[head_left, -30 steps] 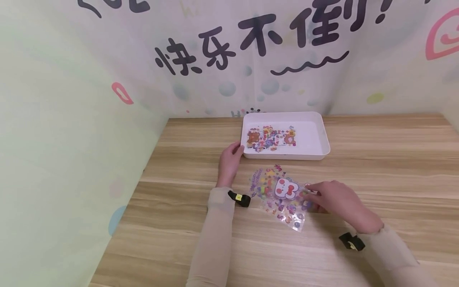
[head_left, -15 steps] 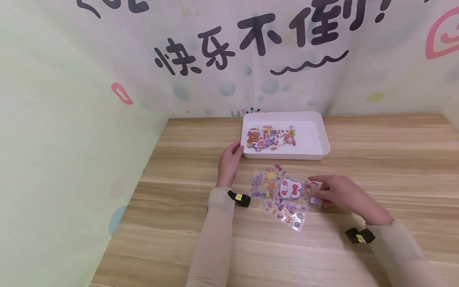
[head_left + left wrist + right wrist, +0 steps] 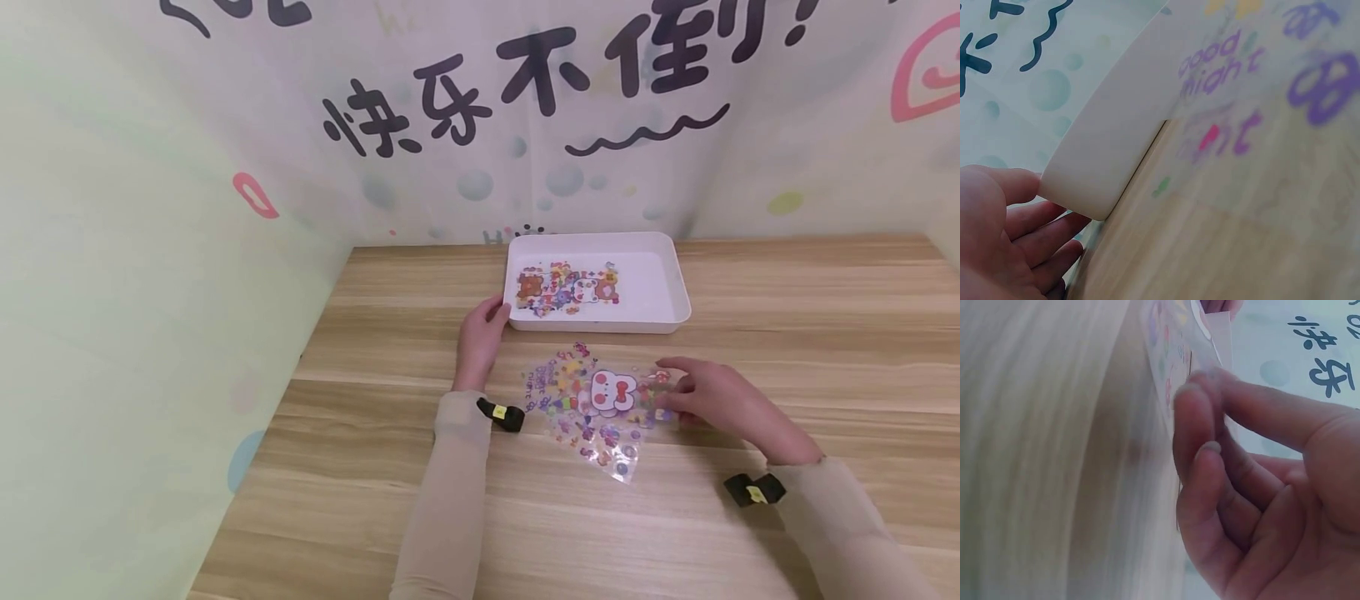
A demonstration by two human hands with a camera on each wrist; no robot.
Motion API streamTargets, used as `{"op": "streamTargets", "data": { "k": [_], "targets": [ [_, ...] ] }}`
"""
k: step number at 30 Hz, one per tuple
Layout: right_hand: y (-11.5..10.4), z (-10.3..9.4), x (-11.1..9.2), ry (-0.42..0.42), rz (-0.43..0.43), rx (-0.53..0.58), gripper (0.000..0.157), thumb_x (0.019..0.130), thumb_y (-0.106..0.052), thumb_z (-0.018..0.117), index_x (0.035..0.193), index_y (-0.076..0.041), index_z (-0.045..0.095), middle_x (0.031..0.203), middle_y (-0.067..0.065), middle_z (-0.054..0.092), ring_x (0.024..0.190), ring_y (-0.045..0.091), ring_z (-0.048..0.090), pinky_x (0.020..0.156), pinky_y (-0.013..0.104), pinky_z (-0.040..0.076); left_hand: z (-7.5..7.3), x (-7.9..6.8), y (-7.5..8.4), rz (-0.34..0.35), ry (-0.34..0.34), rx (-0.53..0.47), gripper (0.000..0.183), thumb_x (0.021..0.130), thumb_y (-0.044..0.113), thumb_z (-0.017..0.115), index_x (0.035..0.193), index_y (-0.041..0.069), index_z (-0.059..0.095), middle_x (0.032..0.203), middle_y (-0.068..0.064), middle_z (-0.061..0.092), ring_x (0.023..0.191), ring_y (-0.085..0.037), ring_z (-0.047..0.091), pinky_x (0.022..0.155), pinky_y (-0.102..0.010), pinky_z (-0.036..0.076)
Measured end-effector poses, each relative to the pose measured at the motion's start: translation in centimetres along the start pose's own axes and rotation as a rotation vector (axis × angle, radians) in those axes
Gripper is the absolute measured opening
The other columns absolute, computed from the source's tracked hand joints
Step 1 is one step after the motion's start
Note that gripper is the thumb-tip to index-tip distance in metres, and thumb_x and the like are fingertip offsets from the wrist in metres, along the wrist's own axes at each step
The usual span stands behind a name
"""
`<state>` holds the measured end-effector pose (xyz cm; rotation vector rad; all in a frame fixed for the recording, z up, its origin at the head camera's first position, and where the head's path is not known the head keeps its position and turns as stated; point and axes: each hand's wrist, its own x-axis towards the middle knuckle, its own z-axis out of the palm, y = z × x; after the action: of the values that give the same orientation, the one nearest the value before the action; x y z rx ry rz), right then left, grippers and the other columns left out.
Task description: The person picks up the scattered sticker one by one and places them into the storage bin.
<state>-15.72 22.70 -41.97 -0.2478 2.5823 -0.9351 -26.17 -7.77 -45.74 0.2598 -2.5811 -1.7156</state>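
In the head view my right hand pinches the right end of a clear sticker sheet printed with a white rabbit and a red bow. It overlaps another clear sheet whose corner lies on the table. Thumb and fingertips of the right hand meet at the film's edge in the right wrist view. My left hand holds the near left corner of a white tray. In the left wrist view, the left thumb touches the tray's end, with the other fingers below it.
Several clear sheets with bears and flowers lie in the tray's left part. A printed cloth hangs behind the wooden table, and a pale wall covering stands on the left.
My right hand has shifted a little to the right, and the rabbit sheet has slid rightward with it. The lower sheet, the tray and my left hand stay in place.
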Motion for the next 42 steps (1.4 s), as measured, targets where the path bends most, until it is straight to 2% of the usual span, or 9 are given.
{"op": "streamTargets", "data": {
  "k": [5,15,20,29,33,36,42],
  "targets": [
    [0.1,-0.1,0.0,0.004,0.002,0.021,0.062,0.081,-0.032,0.064,0.128,-0.002,0.038,0.074,0.002,0.060,0.060,0.016,0.052,0.053,0.030,0.044,0.0,0.0,0.0,-0.009,-0.005,-0.004,0.040,0.088,0.042,0.051,0.122,0.023,0.054,0.120,0.006,0.054,0.113,-0.012,0.046,0.094,-0.031,0.039],
    [1.2,-0.4,0.2,0.036,-0.012,0.070,0.050,0.089,-0.027,0.054,0.130,-0.007,0.035,0.066,0.005,0.053,0.056,0.018,0.049,0.049,0.029,0.043,0.1,0.1,-0.1,-0.022,-0.004,-0.005,0.040,0.087,0.043,0.051,0.123,0.025,0.053,0.120,0.007,0.054,0.113,-0.011,0.046,0.092,-0.030,0.041],
    [1.5,-0.7,0.2,0.071,-0.019,0.116,0.042,0.092,-0.025,0.048,0.129,-0.010,0.037,0.069,0.007,0.054,0.061,0.020,0.050,0.051,0.029,0.044,0.1,0.0,0.0,-0.020,-0.005,-0.007,0.041,0.087,0.043,0.051,0.123,0.024,0.053,0.120,0.006,0.054,0.113,-0.012,0.047,0.092,-0.031,0.041],
    [2.4,-1.3,0.2,0.097,-0.017,0.258,0.045,0.092,-0.037,0.046,0.130,-0.015,0.037,0.071,0.011,0.053,0.063,0.023,0.051,0.053,0.031,0.045,0.0,0.0,-0.1,-0.020,-0.002,-0.001,0.041,0.087,0.045,0.050,0.123,0.025,0.053,0.121,0.007,0.053,0.114,-0.012,0.046,0.093,-0.031,0.040],
    [2.6,-1.5,0.0,0.109,-0.064,0.332,0.044,0.093,-0.033,0.045,0.131,-0.013,0.037,0.072,0.013,0.052,0.061,0.023,0.051,0.052,0.032,0.045,0.0,0.0,0.0,-0.009,-0.006,-0.021,0.040,0.088,0.042,0.051,0.123,0.023,0.053,0.118,0.006,0.055,0.111,-0.011,0.048,0.090,-0.029,0.042],
    [2.7,-1.7,-0.1,0.114,-0.089,0.355,0.044,0.095,-0.029,0.043,0.134,-0.011,0.034,0.074,0.014,0.051,0.060,0.023,0.049,0.051,0.032,0.044,0.0,0.0,0.1,-0.001,-0.008,-0.034,0.038,0.088,0.038,0.052,0.123,0.021,0.054,0.116,0.005,0.057,0.109,-0.011,0.049,0.089,-0.028,0.043],
    [3.0,-2.1,-0.1,0.128,-0.066,0.352,0.049,0.094,-0.034,0.042,0.137,-0.013,0.031,0.078,0.015,0.050,0.062,0.023,0.049,0.052,0.032,0.045,0.0,0.1,0.1,-0.016,-0.011,-0.036,0.037,0.089,0.038,0.051,0.122,0.022,0.054,0.116,0.006,0.056,0.109,-0.010,0.049,0.090,-0.029,0.042]
  ]
}}
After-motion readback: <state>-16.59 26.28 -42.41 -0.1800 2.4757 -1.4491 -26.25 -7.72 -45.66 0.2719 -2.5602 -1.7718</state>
